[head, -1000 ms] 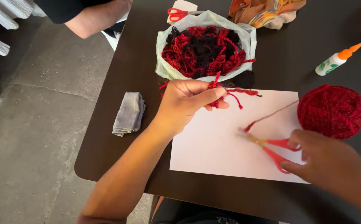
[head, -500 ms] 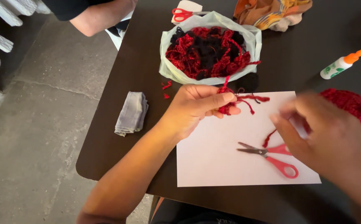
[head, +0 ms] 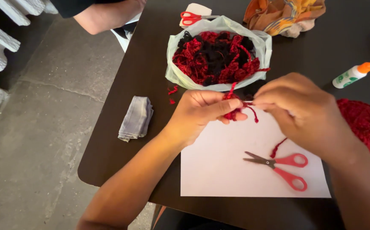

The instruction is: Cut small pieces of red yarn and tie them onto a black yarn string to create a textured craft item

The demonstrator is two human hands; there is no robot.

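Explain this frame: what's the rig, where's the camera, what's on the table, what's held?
No machine here: a person works with two bare hands, filmed by one camera worn on the head, looking down.

The left hand pinches a small bunch of red yarn; the right hand meets it, fingers on the same strands.

Under them lies a white sheet of paper on a dark table, with red-handled scissors lying free on the sheet. Behind is a plastic bag of red and black yarn scraps, at right a red yarn ball and a glue bottle, at left a folded grey cloth.
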